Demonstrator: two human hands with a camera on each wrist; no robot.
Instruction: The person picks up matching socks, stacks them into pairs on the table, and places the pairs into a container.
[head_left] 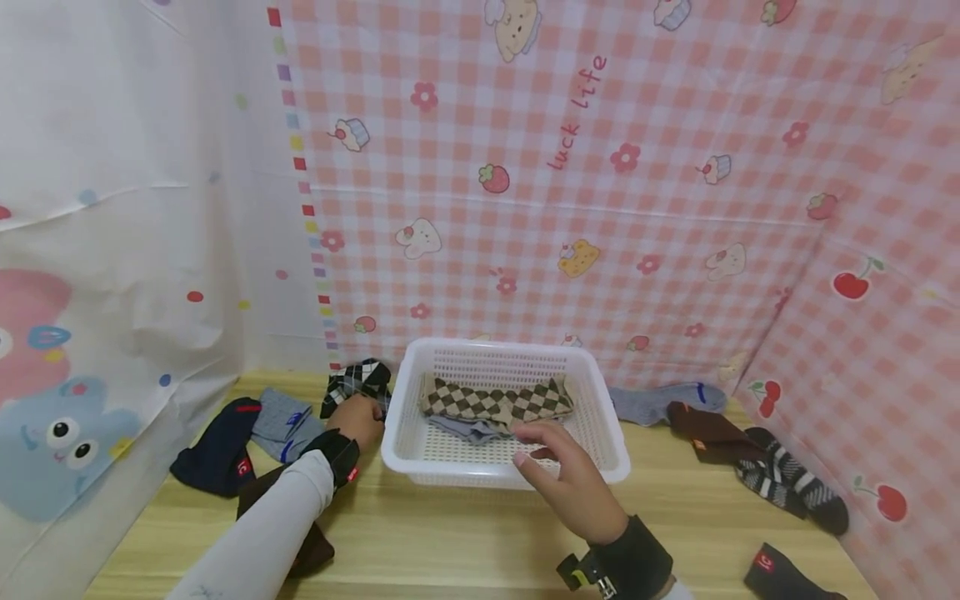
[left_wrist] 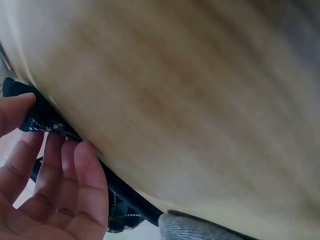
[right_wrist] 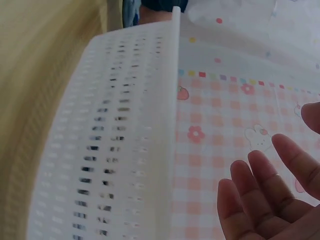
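Note:
My left hand (head_left: 358,422) is left of the white basket (head_left: 504,468), at a black-and-white argyle sock (head_left: 358,382). In the left wrist view, the thumb and fingertips pinch the end of this dark sock (left_wrist: 49,112). My right hand (head_left: 568,479) hovers over the basket's front rim, its fingers (right_wrist: 267,175) apart and holding nothing. Inside the basket lies a beige-and-brown checkered sock (head_left: 491,403) across a grey-blue sock (head_left: 465,429).
Left of the basket lie a navy sock (head_left: 213,454), a grey sock (head_left: 279,421) and a brown sock (head_left: 311,554), partly under the left forearm. On the right are another grey sock (head_left: 645,404), a brown sock (head_left: 708,432), patterned socks (head_left: 787,479) and a dark sock (head_left: 783,575).

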